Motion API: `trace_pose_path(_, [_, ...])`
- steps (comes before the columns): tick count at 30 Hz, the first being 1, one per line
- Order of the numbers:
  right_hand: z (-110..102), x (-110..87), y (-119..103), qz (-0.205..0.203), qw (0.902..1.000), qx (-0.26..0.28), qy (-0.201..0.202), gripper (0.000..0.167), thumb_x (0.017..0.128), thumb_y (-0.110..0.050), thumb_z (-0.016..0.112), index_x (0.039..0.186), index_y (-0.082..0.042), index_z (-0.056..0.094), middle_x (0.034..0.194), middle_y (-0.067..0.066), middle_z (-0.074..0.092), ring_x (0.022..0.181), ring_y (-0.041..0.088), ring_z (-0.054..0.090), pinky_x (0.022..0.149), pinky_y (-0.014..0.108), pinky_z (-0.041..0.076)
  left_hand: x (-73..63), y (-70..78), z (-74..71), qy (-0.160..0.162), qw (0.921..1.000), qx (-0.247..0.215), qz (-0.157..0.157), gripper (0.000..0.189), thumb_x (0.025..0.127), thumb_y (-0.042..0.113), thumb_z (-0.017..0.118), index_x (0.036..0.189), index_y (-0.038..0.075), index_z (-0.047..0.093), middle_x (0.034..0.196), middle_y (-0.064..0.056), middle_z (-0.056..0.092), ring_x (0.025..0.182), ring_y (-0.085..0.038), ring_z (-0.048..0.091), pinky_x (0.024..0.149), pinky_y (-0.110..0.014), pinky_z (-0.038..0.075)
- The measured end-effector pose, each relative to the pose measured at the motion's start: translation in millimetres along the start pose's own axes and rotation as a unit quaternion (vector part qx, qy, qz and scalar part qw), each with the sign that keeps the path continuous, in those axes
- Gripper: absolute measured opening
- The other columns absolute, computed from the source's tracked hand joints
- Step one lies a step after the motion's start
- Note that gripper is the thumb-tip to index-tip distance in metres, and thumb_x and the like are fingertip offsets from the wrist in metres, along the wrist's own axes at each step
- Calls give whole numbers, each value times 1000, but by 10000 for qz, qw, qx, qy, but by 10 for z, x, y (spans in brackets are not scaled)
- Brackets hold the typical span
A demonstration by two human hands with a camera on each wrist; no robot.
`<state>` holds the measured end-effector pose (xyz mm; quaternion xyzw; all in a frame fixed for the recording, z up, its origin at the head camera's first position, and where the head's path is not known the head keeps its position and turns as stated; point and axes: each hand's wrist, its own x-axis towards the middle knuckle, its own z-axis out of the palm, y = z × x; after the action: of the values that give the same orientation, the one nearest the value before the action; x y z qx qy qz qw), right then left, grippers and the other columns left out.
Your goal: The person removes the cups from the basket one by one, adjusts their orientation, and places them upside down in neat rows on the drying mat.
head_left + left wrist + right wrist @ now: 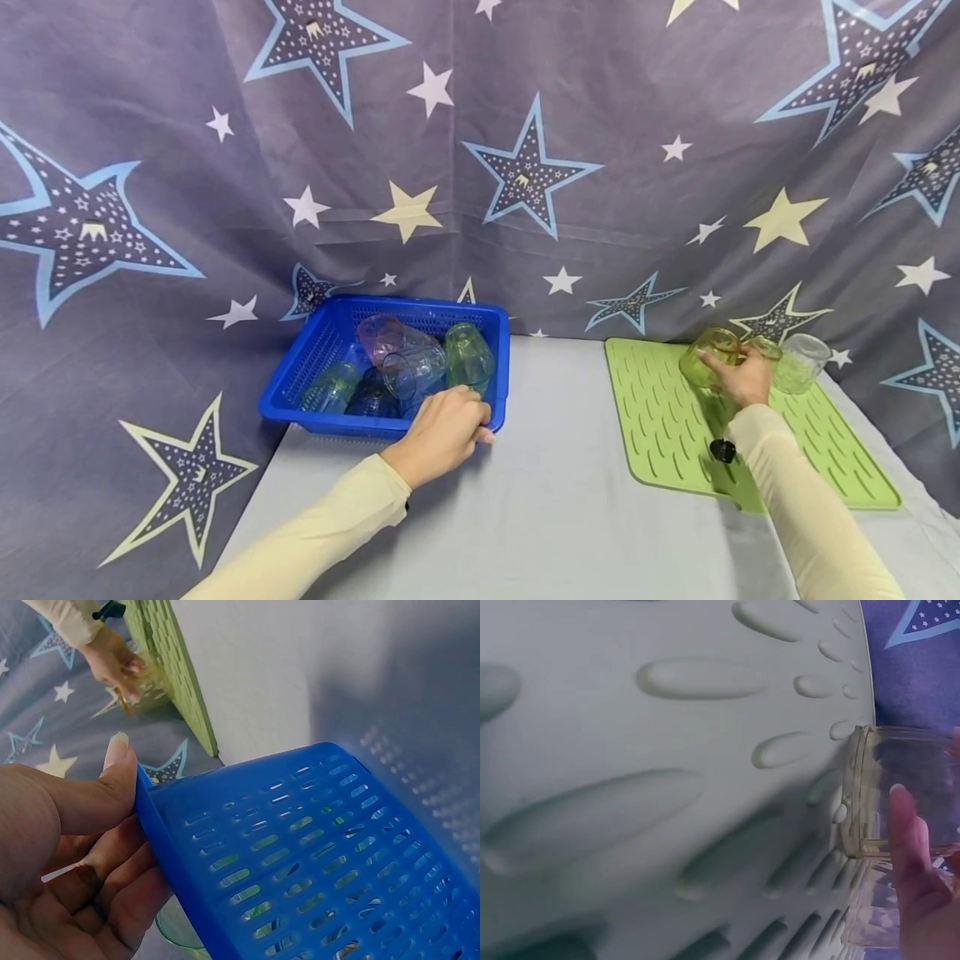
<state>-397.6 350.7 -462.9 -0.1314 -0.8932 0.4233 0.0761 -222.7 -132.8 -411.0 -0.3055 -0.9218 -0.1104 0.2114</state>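
Observation:
My left hand (444, 433) grips the front right rim of a blue plastic basket (322, 423), thumb over the edge and fingers beneath it, as the left wrist view shows. Inside lie several drinking glasses: a green one (469, 358), a clear one (414, 371), a pink one (381, 335) and others. Over at the right, my right hand (744, 379) holds a yellow glass (697, 364) at the back of a green ribbed mat (652, 425). In the right wrist view this glass (862, 791) has its rim against or very near the mat; contact is unclear.
Beside the right hand on the mat are another yellowish glass (767, 347), partly hidden, and a clear textured glass (802, 364). A pale table (555, 467) lies between basket and mat. Behind it hangs a star-patterned grey cloth (600, 250).

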Motion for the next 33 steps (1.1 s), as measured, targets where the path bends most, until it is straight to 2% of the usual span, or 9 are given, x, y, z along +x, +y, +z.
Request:
trace_pose_path(4, [9, -20, -7, -69, 9998, -172, -7, 96, 95, -53, 69, 156, 9, 29, 134, 40, 53, 61, 24, 73, 86, 35, 53, -3, 6, -1, -5, 10000, -18, -18, 34, 86, 30, 84, 65, 19, 59, 67, 6, 55, 65, -15, 54, 53, -32, 48])
trace_pose_path(10, [16, -32, -13, -78, 9998, -168, -51, 96, 96, -52, 68, 156, 10, 25, 121, 39, 59, 60, 23, 73, 102, 54, 47, -7, 5, 0, 11, 10000, 10, -28, 33, 85, 30, 84, 66, 19, 60, 68, 6, 56, 66, -15, 55, 54, -33, 50])
trace_pose_path(13, [28, -23, -15, -77, 9997, -236, 45, 95, 96, -50, 70, 156, 10, 27, 100, 30, 69, 61, 27, 73, 109, 56, 40, -4, 4, 0, 29, 10000, 22, -24, 34, 85, 31, 84, 65, 19, 59, 67, 6, 56, 65, -15, 54, 54, -33, 49])
trace_pose_path(15, [31, -27, -21, -75, 9994, -303, 160, 94, 95, -50, 72, 155, 9, 30, 84, 23, 70, 70, 34, 74, 112, 57, 36, -2, 6, 0, 40, 10000, 30, -22, 34, 85, 31, 84, 65, 19, 60, 67, 6, 56, 65, -15, 54, 54, -33, 49])
trace_pose_path(17, [34, -32, -25, -42, 9992, -310, 247, 93, 94, -50, 72, 155, 9, 32, 80, 22, 70, 93, 43, 71, 114, 57, 33, 1, 10, 1, 39, 10000, 36, -24, 33, 85, 31, 84, 65, 19, 60, 67, 5, 56, 65, -15, 54, 54, -33, 49])
trace_pose_path(19, [35, -41, -27, 31, 9992, -268, 289, 94, 94, -51, 72, 155, 9, 31, 96, 29, 70, 114, 52, 60, 116, 56, 31, 3, 16, 3, 34, 10000, 31, -21, 33, 85, 31, 84, 66, 19, 60, 68, 5, 56, 65, -16, 54, 54, -33, 49])
trace_pose_path(22, [47, -53, -28, 162, 9991, -208, 327, 95, 95, -51, 70, 155, 10, 29, 131, 39, 56, 126, 55, 50, 118, 55, 28, 3, 25, 8, 26, 10000, 37, -14, 32, 85, 31, 84, 66, 19, 61, 68, 5, 57, 66, -16, 55, 54, -34, 50])
trace_pose_path(24, [61, -59, -26, 223, 9988, -212, 377, 95, 95, -51, 70, 154, 11, 29, 143, 41, 45, 126, 55, 51, 117, 53, 30, 1, 30, 9, 26, 10000, 37, -3, 31, 84, 31, 84, 66, 18, 62, 68, 5, 57, 66, -16, 55, 55, -34, 51])
trace_pose_path(33, [129, -81, -50, 360, 9979, -117, 521, 89, 94, -39, 76, 152, 12, 31, 151, 42, 32, 142, 56, 30, 119, 56, 26, -14, 23, -12, 24, 10000, 31, -25, 31, 86, 31, 83, 67, 18, 63, 68, 5, 57, 65, -15, 53, 54, -32, 49])
